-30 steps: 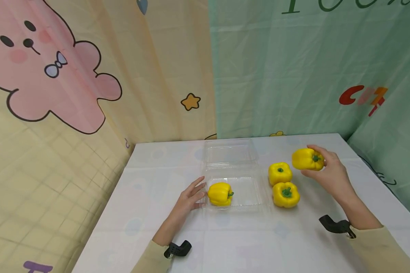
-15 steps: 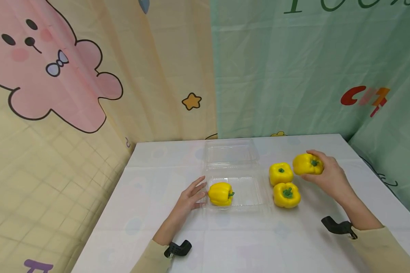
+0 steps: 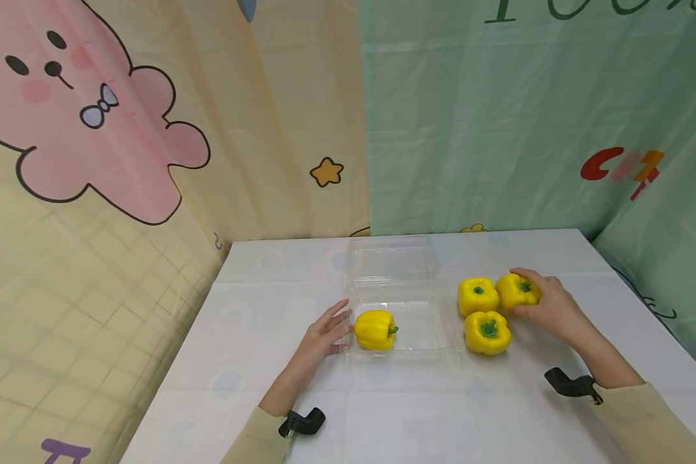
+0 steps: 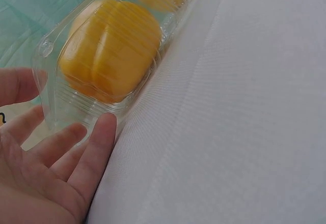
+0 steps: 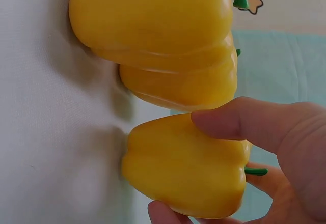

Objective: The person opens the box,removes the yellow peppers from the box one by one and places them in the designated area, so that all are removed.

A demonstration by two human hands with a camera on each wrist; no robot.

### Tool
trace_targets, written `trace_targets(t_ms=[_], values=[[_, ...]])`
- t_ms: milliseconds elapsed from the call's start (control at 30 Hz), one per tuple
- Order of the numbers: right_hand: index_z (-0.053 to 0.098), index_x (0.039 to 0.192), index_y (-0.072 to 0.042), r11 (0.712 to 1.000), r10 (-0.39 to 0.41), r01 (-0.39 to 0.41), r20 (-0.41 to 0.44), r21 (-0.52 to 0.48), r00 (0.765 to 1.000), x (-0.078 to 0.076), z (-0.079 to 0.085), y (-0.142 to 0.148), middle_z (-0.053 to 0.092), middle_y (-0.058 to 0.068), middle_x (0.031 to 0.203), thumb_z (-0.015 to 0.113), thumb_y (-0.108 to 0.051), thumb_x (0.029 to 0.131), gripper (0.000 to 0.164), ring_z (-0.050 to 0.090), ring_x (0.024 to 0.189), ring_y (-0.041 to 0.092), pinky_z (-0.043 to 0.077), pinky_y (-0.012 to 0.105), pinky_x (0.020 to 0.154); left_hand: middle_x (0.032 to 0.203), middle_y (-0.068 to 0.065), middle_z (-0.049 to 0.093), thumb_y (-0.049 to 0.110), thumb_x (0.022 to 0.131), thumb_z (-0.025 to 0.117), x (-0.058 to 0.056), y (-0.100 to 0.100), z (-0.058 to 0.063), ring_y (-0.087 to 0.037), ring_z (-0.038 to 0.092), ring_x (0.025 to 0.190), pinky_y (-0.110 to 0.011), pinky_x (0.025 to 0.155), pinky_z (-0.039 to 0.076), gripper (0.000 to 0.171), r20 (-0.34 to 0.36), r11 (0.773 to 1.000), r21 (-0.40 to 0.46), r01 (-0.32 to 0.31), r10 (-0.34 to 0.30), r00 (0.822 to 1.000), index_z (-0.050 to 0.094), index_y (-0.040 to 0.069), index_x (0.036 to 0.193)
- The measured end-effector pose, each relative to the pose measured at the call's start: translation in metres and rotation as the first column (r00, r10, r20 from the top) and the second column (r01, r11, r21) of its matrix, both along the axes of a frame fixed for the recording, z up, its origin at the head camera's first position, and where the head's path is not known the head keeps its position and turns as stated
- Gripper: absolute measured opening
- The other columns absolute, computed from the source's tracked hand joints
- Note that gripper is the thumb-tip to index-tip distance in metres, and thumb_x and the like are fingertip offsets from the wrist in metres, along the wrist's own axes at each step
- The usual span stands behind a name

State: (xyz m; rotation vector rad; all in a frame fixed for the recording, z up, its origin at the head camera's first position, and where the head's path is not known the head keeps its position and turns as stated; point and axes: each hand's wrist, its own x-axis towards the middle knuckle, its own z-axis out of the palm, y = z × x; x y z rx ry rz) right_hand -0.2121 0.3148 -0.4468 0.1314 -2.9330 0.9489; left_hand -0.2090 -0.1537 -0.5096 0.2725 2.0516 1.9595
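Observation:
My right hand (image 3: pixel 551 308) holds a yellow bell pepper (image 3: pixel 515 290) between thumb and fingers, stem turned toward the palm side in the right wrist view. Two more yellow bell peppers stand just left of it: one farther back (image 3: pixel 477 296), one nearer (image 3: pixel 483 338). Farther left lies an open clear plastic clamshell box (image 3: pixel 420 325), its lid (image 3: pixel 391 261) folded back. Inside the box's left end, a yellow bell pepper (image 3: pixel 374 330) rests on its side. At that end, my left hand (image 4: pixel 46 173) is beside the clear wall with fingers spread, fingertips at the plastic.
A white cloth covers the table (image 3: pixel 383 412). Printed curtains (image 3: pixel 475 129) hang behind it and at the sides. Black camera mounts (image 3: pixel 303 422) sit at both wrists.
My right hand has lowered the bell pepper and brought it slightly left and nearer, up beside the other two. The left hand and the box have stayed in place.

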Motion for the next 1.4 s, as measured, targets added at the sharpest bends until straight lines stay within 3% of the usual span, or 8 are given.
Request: trace_targets(t_ms=[300,533,767,1100,1400], values=[[0.031,0.154,-0.002,1.000,0.016,-0.016,0.022,-0.006,1.000,-0.002,-0.003,0.000,0.038,0.039,0.127,0.078,-0.023,0.087,0.084,0.045,0.104,0.050,0.042,0.070,0.085,0.157,-0.009,0.041,0.027,0.102,0.060,0.001,0.001,0.001,-0.031,0.047,0.136,-0.041,0.095,0.053,0.058,-0.017,1.000,-0.002,-0.009,0.009,1.000,0.039,0.029,0.156],[0.021,0.158,-0.002,0.999,0.039,-0.038,0.025,-0.038,0.999,-0.006,-0.009,-0.002,0.037,0.039,0.137,0.081,-0.022,0.085,0.096,0.043,0.114,0.052,0.038,0.072,0.093,0.157,-0.010,0.041,0.027,0.103,0.059,0.000,0.001,0.000,-0.032,0.047,0.136,-0.041,0.095,0.053,0.059,-0.017,1.000,-0.005,-0.010,0.010,1.000,0.037,0.026,0.157],[0.016,0.158,-0.001,0.998,0.037,-0.035,0.042,-0.054,0.998,-0.008,-0.011,-0.003,0.035,0.039,0.140,0.081,-0.021,0.085,0.100,0.042,0.117,0.053,0.038,0.072,0.094,0.157,-0.008,0.041,0.027,0.102,0.061,0.001,0.001,0.001,-0.030,0.047,0.136,-0.041,0.094,0.053,0.057,-0.012,1.000,-0.005,-0.014,0.014,1.000,0.040,0.032,0.155],[0.007,0.159,0.001,0.999,0.033,-0.030,0.070,-0.035,0.997,-0.006,-0.005,-0.001,0.024,0.043,0.149,0.084,-0.037,0.082,0.114,0.032,0.128,0.061,0.031,0.077,0.097,0.157,-0.010,0.041,0.031,0.101,0.061,0.001,0.001,0.001,-0.031,0.050,0.134,-0.042,0.095,0.053,0.062,-0.017,1.000,-0.014,-0.010,0.010,1.000,0.036,0.025,0.157],[0.015,0.158,0.000,0.999,0.028,-0.030,0.077,0.017,0.997,0.003,0.010,0.002,0.027,0.042,0.143,0.083,-0.041,0.083,0.110,0.043,0.118,0.059,0.045,0.070,0.087,0.157,-0.008,0.041,0.029,0.102,0.061,0.001,0.000,0.001,-0.031,0.050,0.134,-0.042,0.095,0.053,0.060,-0.009,1.000,-0.002,-0.009,0.009,1.000,0.038,0.029,0.156]])
